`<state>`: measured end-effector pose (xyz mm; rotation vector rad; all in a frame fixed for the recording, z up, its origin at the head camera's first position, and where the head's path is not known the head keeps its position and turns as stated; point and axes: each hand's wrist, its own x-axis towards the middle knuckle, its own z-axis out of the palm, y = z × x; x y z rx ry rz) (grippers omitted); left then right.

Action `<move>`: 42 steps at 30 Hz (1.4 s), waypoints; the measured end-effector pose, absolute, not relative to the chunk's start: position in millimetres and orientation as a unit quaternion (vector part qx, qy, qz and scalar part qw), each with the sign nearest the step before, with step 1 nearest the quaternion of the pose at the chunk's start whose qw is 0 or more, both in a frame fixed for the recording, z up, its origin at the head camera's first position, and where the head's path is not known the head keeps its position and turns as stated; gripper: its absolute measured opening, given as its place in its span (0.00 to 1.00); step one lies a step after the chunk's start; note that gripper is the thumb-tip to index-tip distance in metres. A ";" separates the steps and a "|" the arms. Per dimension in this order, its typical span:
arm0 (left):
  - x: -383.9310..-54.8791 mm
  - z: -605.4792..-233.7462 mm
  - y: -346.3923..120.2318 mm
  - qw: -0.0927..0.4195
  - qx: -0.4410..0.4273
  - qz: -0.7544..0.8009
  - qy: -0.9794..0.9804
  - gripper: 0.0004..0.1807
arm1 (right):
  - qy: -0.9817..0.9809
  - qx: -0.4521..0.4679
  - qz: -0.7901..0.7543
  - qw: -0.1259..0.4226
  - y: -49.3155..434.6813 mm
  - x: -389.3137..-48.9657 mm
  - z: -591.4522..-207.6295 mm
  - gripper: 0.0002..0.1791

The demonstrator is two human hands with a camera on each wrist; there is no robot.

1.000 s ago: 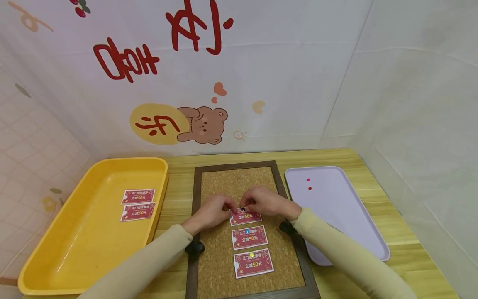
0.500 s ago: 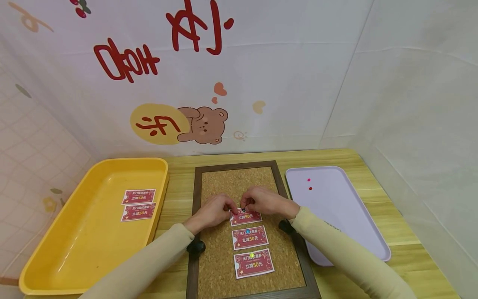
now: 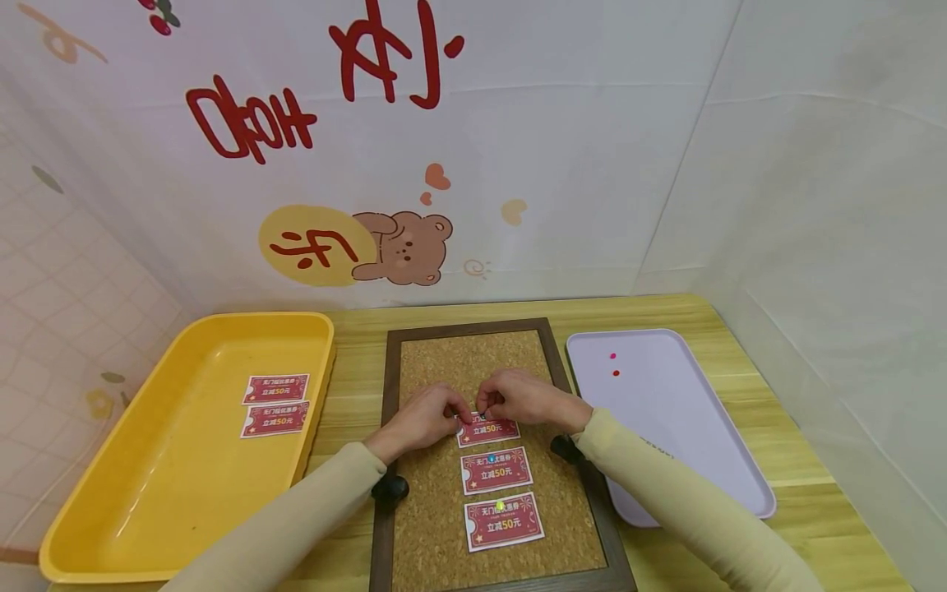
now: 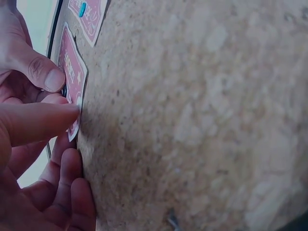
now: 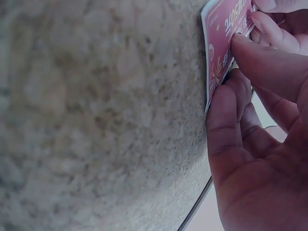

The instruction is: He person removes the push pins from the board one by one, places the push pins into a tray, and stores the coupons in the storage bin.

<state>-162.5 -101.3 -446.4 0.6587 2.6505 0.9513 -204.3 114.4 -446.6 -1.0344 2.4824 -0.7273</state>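
A red coupon (image 3: 490,430) with a white border lies on the corkboard (image 3: 432,526) under both hands. By its upper left edge my left hand (image 3: 423,418) pinches it; the left wrist view has the thumb flat on the coupon's face (image 4: 73,72). My right hand (image 3: 527,399) holds a small black push pin (image 3: 483,417) at the coupon's top middle, mostly hidden by the fingers. In the right wrist view, the right thumb and fingers close in at the coupon's edge (image 5: 224,29). Below lie a coupon with a blue pin (image 3: 497,472) and one with a yellow pin (image 3: 505,526).
On the left, a yellow tray (image 3: 185,493) holds two more coupons (image 3: 275,390). A lilac tray (image 3: 681,419) on the right has a pink pin (image 3: 612,356) and a red pin (image 3: 616,373). Behind the wooden table (image 3: 355,370) hangs a printed white cloth (image 3: 577,164).
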 end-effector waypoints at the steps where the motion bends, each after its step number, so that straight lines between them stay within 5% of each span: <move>1: -162.5 -446.2 -101.2 0.125 0.225 0.327 0.909 0.08 | 0.876 -0.366 -0.258 0.176 114.6 -204.4 -447.0 0.06; 42: -162.0 -450.0 -106.1 0.128 0.226 0.379 0.888 0.09 | 0.870 -0.366 -0.274 0.182 117.2 -204.6 -449.0 0.06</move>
